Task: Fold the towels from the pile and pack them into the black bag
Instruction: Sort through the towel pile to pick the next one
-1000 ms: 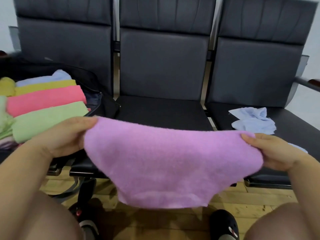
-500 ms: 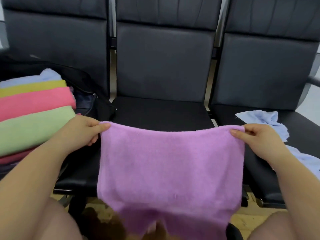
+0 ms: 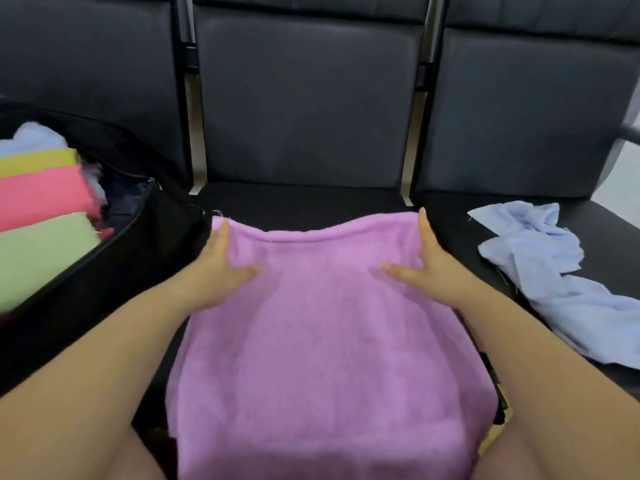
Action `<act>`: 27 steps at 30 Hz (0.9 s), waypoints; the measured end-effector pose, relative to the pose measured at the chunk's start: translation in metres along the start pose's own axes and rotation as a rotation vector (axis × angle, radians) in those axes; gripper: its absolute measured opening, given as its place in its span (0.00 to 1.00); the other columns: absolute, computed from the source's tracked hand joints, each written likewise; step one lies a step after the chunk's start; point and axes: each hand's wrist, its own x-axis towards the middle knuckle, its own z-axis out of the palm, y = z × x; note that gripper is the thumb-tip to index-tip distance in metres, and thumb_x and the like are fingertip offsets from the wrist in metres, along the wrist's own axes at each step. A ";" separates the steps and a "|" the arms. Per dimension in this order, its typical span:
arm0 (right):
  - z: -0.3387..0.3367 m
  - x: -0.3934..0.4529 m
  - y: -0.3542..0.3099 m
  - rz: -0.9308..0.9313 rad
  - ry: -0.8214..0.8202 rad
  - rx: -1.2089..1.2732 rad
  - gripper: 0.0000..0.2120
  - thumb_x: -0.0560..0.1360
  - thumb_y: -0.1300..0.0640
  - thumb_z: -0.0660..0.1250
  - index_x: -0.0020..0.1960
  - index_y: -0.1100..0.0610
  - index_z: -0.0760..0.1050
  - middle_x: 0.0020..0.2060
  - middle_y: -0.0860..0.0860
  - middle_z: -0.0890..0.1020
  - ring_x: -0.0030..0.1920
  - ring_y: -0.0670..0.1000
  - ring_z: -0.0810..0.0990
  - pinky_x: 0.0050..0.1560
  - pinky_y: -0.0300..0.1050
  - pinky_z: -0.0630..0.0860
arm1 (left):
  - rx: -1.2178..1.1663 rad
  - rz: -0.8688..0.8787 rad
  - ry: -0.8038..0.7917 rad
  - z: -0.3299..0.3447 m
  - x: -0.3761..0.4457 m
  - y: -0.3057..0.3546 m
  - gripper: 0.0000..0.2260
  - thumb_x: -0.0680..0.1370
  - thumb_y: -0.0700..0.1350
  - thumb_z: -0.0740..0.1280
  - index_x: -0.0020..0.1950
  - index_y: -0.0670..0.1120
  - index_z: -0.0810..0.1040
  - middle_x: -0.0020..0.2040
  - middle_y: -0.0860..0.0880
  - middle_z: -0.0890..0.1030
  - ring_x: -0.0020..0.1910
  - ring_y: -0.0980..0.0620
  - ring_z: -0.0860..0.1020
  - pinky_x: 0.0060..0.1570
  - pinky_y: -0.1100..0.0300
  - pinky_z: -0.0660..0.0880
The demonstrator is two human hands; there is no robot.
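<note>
1. Purple towel (image 3: 322,341): lies spread on the middle seat (image 3: 304,202); its near end hangs over the seat's front edge and runs out of the bottom of the frame; its far edge lies about halfway back on the seat.
2. Left hand (image 3: 221,268): on the towel's far left corner, fingers straight along the left edge, thumb spread inward and flat on the cloth.
3. Right hand (image 3: 422,265): on the towel's far right corner, fingers straight along the right edge, thumb spread inward and flat on the cloth. Whether any fingers are tucked under the edges cannot be told.
4. Black bag (image 3: 138,244): open on the left seat, touching the towel's far left corner; cut off by the left edge of the frame.
5. In the bag, near to far: green towel (image 3: 41,251), pink towel (image 3: 41,195), yellow towel (image 3: 38,161), pale blue towel (image 3: 31,136), side by side, all blurred and cut off at the left.
6. Blue towel (image 3: 540,265): crumpled on the right seat (image 3: 453,223), apart from the purple towel; its near end reaches that seat's front edge.
7. Backrests (image 3: 304,109): three dark panels across the far side.
</note>
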 end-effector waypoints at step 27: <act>0.043 -0.005 -0.012 0.098 -0.194 -0.545 0.39 0.76 0.37 0.60 0.79 0.51 0.47 0.78 0.54 0.44 0.77 0.57 0.44 0.75 0.57 0.48 | 0.589 -0.042 -0.151 0.033 -0.013 0.013 0.41 0.77 0.66 0.54 0.78 0.42 0.44 0.79 0.42 0.42 0.78 0.46 0.42 0.75 0.53 0.45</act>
